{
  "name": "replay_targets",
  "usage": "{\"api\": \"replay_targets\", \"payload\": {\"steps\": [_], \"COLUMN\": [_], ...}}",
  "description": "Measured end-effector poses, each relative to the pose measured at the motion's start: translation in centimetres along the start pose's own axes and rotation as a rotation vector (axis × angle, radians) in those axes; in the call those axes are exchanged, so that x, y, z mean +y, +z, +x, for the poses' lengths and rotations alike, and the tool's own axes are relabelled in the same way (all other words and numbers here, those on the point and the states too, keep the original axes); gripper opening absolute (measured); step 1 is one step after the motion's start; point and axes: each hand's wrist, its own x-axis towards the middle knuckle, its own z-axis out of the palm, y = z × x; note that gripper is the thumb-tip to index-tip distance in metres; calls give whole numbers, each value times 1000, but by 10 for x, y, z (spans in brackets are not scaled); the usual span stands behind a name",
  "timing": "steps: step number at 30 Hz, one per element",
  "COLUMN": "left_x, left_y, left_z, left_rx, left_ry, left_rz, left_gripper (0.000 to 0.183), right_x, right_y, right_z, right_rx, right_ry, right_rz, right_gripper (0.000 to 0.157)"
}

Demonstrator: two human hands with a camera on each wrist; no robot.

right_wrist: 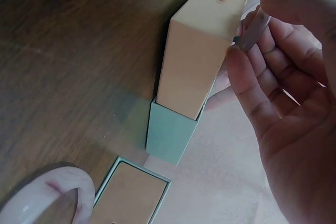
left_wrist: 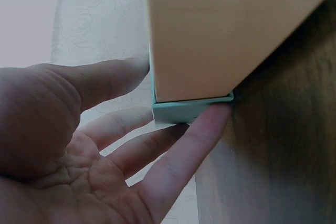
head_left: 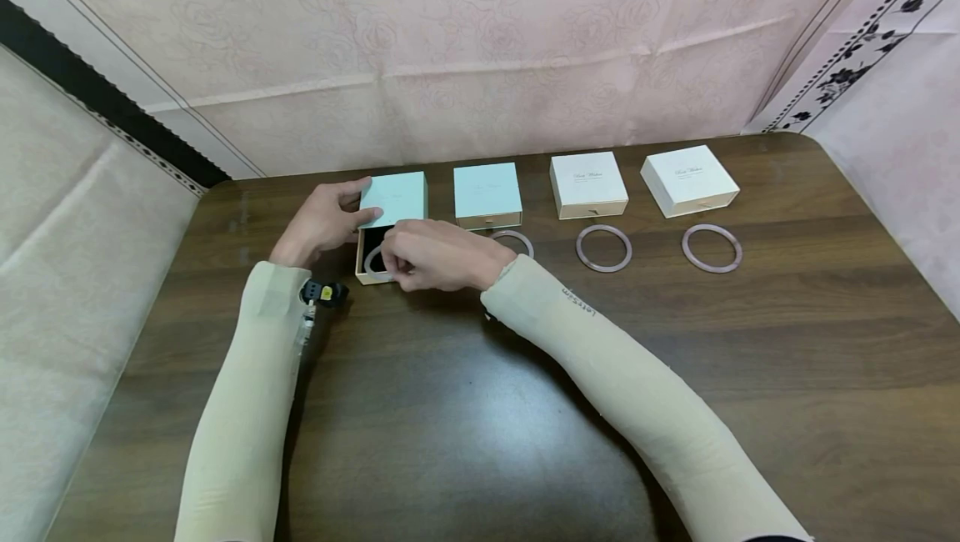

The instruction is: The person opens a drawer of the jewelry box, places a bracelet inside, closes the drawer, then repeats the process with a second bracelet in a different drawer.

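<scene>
My left hand (head_left: 322, 221) grips the leftmost teal drawer box (head_left: 397, 198), with the thumb on its top and the other fingers at its side and back. The cream drawer (head_left: 360, 269) of this box stands pulled out toward me, and its inside looks dark. Over the drawer's near right corner, my right hand (head_left: 442, 254) pinches a pale bangle (head_left: 371, 263) between thumb and fingers. In the right wrist view the same bangle (right_wrist: 254, 32) is held at the drawer's rim. The hand hides much of the ring in the head view.
To the right stand a second teal box (head_left: 487, 192) and two white boxes, one near the middle (head_left: 588, 179) and one far right (head_left: 690, 178), all closed. Before them lie three bangles: one partly hidden (head_left: 517, 235), a pale one (head_left: 603, 228) and a mauve one (head_left: 711, 228). Patterned cloth (head_left: 480, 50) hangs behind the table.
</scene>
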Motion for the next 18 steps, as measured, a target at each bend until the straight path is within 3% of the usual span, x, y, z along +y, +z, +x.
{"api": "replay_targets", "payload": {"steps": [18], "left_x": [1], "left_y": [0], "left_z": [0], "left_rx": [4], "left_ry": [-4], "left_rz": [1], "left_gripper": [69], "right_x": [3], "right_y": [0], "right_z": [3], "right_rx": [-1], "right_ry": [3], "right_rz": [-12], "right_gripper": [18]}}
